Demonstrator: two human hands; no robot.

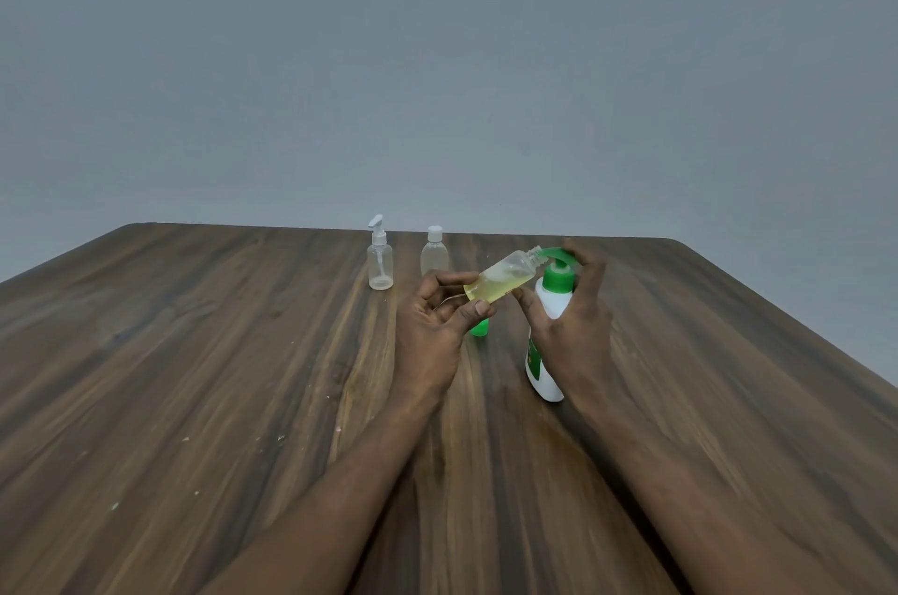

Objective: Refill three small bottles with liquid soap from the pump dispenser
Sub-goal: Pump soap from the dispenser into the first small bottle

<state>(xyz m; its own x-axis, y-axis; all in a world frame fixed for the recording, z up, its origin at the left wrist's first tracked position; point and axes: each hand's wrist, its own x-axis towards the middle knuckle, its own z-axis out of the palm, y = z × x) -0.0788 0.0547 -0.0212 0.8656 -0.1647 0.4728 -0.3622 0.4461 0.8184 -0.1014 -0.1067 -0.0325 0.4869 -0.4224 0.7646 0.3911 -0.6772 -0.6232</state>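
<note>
My left hand [432, 322] pinches a small clear bottle [503, 281], tilted with its open threaded neck up against the green spout of the pump dispenser. Yellowish soap fills its lower part. My right hand [573, 317] grips the white dispenser [546, 351], fingers over its green pump head [558, 276]. A green cap [480, 328] lies on the table under the left hand. Two more clear bottles stand behind: one with a white pump top [380, 261], one with a white screw cap [434, 252].
Everything sits on a dark wooden table [218, 351] whose far edge runs close behind the two standing bottles. A plain grey wall lies beyond. Small pale specks dot the wood at the left front.
</note>
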